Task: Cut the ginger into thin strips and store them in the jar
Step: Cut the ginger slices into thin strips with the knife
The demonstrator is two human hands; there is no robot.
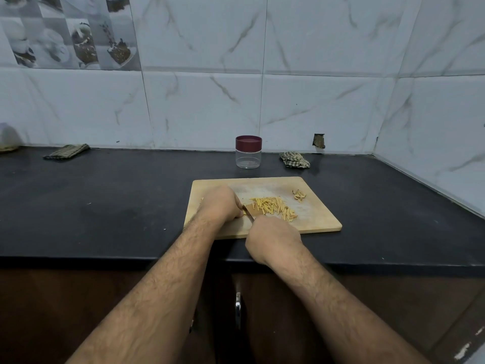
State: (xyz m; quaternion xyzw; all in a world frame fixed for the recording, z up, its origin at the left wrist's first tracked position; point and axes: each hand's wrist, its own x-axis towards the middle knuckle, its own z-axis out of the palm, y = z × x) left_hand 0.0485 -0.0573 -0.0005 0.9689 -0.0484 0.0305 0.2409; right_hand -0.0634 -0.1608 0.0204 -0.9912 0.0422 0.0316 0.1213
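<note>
Two hands over board, left hand curled on ginger, right hand gripping knife, strips just beyond right hand, peels farther right, lidded jar well beyond both.

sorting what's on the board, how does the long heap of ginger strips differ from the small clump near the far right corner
The ginger strips form a long heap of thin yellow sticks mid-board; the small clump is a far smaller bunch of paler, curled bits. The strips lie beside the knife; the clump sits apart from it. Both rest on the wooden cutting board.
</note>
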